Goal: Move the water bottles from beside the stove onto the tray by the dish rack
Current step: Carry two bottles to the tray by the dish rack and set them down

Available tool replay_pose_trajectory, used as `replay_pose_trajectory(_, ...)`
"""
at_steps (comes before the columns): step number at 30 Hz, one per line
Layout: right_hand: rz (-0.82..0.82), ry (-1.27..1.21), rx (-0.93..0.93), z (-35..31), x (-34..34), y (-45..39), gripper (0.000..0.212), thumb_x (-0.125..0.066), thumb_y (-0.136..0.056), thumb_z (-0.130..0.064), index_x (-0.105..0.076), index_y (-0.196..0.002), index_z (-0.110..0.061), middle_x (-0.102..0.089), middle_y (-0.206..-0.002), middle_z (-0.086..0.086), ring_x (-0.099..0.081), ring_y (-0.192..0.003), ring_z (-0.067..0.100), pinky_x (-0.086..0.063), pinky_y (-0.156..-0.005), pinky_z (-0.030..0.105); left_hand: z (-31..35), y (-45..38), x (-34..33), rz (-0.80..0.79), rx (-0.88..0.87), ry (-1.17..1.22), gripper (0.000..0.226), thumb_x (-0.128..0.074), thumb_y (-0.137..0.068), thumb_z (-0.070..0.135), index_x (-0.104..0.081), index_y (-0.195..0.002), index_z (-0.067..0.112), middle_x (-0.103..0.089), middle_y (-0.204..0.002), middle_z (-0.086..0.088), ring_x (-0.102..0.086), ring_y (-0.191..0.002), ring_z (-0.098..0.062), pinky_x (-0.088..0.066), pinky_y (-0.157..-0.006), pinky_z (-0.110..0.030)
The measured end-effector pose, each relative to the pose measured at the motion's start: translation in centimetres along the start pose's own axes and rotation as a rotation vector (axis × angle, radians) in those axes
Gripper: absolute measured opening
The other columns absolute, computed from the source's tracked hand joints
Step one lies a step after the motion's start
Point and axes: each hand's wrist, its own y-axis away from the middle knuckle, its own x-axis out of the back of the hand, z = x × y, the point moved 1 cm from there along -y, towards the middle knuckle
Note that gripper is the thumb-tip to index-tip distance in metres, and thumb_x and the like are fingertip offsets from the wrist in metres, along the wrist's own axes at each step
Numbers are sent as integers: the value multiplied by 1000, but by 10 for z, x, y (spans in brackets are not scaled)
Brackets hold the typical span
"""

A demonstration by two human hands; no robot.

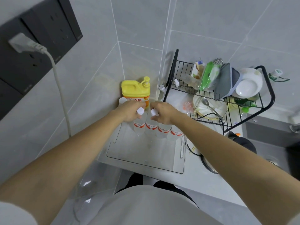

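Item: row of water bottles, clear plastic with red-and-white labels and white caps, standing upright along the far edge of the tray, toward 12 o'clock from the wearer. At least four labels show side by side, touching or nearly so; the row runs from about 10 o'clock to 4 o'clock across the tray's back rim. Long axis of each bottle: vertical, caps up. Holder: clear shallow tray on the pale desk, with the black wire dish rack just beside it at 2 o'clock and a yellow detergent jug just behind it at 12 o'clock. One further white cap shows at 11 o'clock beside the jug; whether its bottle stands on the tray cannot be told. Left hand: grip closed around the neck of the leftmost bottle in the row, white cap poking out between the fingers. Right hand: grip likewise pinching the neck of the neighbouring bottle, cap visible at the thumb side. Both hands sit directly above their bottles, side by side and nearly touching, equally near to the row. Judgement: placement step is at or near its end; the bottles appear seated on the tray, so the coming move calls for opening each grip and lifting straight up along the bottle axis, since any sideways drag could topple the crowded row.
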Motion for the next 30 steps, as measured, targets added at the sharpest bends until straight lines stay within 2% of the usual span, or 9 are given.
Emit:
replay_pose_trajectory(8,0,-15,17,2,-3,-1,36,-77,-87,-25,-55,-115,-17,-65,-120,7,-60,-112,32,-51,-90,44,3,3,0,24,36,-28,39,-74,-86,18,-41,-71,34,-58,-84,5,-60,-89,-28,-53,-78,-45)
replay_pose_trajectory(11,28,-36,3,4,-2,3,40,-78,-86,-28,-56,-118,-17,-60,-110,2,-58,-108,29,-48,-86,40,6,7,0,36,60,-40,34,-74,-86,22,-44,-77,34,-57,-86,5,-61,-93,-29,-53,-79,-44)
replay_pose_trajectory(13,38,-52,-22,5,1,7,49,-79,-86,-34,-55,-124,-19,-50,-104,-5,-57,-101,26,-48,-83,39,9,11,1,32,99,-39,22,-74,-85,25,-53,-91,29,-60,-96,2,-61,-99,-29,-51,-79,-41)
replay_pose_trajectory(15,57,-71,-31,7,5,12,54,-79,-86,-40,-54,-129,-19,-50,-104,-4,-55,-94,21,-47,-81,37,10,13,5,61,138,-56,37,-76,-82,33,-59,-112,22,-64,-112,-2,-61,-105,-29,-52,-82,-42)
replay_pose_trajectory(16,68,-82,-29,7,9,14,55,-78,-86,-42,-54,-129,-19,-51,-103,-3,-54,-92,20,-47,-81,36,12,15,9,76,146,-63,44,-76,-80,39,-58,-116,21,-64,-115,-4,-61,-106,-31,-53,-84,-44)
replay_pose_trajectory(20,120,-86,-19,7,29,26,53,-74,-87,-53,-56,-125,-21,-56,-104,-2,-58,-94,20,-49,-81,36,32,21,31,179,165,-72,49,-72,-84,49,-58,-121,19,-62,-115,-10,-63,-104,-35,-53,-83,-45)
replay_pose_trajectory(24,215,-68,-52,8,50,46,46,-65,-92,-56,-58,-121,-20,-60,-109,2,-60,-98,24,-50,-81,41,69,32,57,317,99,-101,47,-69,-88,50,-60,-123,20,-62,-116,-9,-62,-107,-32,-51,-87,-43)
replay_pose_trajectory(27,313,-21,-70,12,71,72,46,-59,-95,-57,-57,-123,-20,-60,-116,2,-58,-101,23,-41,-75,35,105,39,74,398,36,-128,43,-65,-89,51,-58,-121,25,-61,-110,-3,-58,-110,-28,-51,-87,-45)
replay_pose_trajectory(30,439,16,-81,21,93,107,48,-55,-93,-59,-58,-122,-21,-60,-119,2,-62,-103,26,-52,-80,42,149,37,88,474,-63,-153,43,-63,-90,52,-57,-125,26,-60,-111,0,-56,-112,-25,-52,-85,-45)
